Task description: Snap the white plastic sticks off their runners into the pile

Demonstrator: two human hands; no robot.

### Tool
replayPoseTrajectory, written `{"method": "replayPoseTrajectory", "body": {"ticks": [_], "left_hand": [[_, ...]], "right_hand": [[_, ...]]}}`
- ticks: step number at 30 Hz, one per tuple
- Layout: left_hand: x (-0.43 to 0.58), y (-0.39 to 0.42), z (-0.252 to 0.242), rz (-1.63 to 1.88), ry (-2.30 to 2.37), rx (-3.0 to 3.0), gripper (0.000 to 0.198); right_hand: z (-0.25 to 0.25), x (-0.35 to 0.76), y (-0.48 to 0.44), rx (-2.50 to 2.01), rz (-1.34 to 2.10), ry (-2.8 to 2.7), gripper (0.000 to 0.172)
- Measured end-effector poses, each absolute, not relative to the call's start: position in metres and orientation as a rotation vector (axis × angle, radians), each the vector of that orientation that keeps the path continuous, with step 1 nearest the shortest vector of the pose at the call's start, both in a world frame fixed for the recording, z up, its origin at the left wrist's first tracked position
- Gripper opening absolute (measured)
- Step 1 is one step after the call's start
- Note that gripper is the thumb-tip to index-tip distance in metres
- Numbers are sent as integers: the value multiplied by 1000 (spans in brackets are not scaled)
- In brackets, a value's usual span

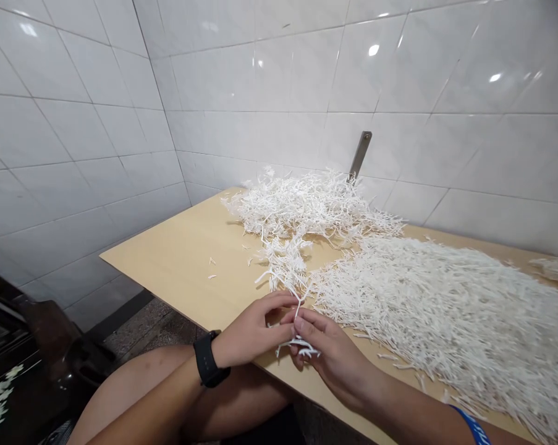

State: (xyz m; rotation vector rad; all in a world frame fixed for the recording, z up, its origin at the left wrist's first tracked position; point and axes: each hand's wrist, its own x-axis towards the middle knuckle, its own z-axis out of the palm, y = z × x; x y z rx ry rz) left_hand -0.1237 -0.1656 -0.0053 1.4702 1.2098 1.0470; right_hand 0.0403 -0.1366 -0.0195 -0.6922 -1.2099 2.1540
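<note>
A thin, white branched plastic piece (300, 298) stands up between my two hands at the table's front edge. My right hand (322, 343) pinches it between thumb and fingers. More short white prongs (305, 347) stick out below the right fingertips. Against it from the left comes my left hand (262, 321), its thumb and fingers closed around the same piece; the exact grip is partly hidden. Just beyond the fingers lies a small clump of white branched plastic pieces (285, 259).
The tan board tabletop (177, 259) bears a tangled heap of branched white pieces (301, 201) at the back. A broad pile of short white sticks (445, 296) spreads over the right side. A metal bar (361, 153) rises by the tiled wall (297, 80).
</note>
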Motion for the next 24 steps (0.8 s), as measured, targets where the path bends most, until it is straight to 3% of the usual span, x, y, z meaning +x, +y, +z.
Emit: {"method": "replayPoseTrajectory", "body": {"ticks": [6,11,14,20,24], "left_hand": [[-123,-150,-6,1041,898,654,32],[-125,-138,-12,1022,788,303,28],[-127,-131,-13,993,768,254,23],[-129,-108,11,1185,684,384,19],[-132,-112,40,1075,760,650,43]], "right_hand": [[-21,41,-137,-653,2039,-1459,32],[-23,40,-143,-663,2096,-1120,36],[-22,41,-151,-628,2244,-998,36],[-16,45,-166,-653,2569,-932,21],[-10,50,-164,-610,2563,-983,18]]}}
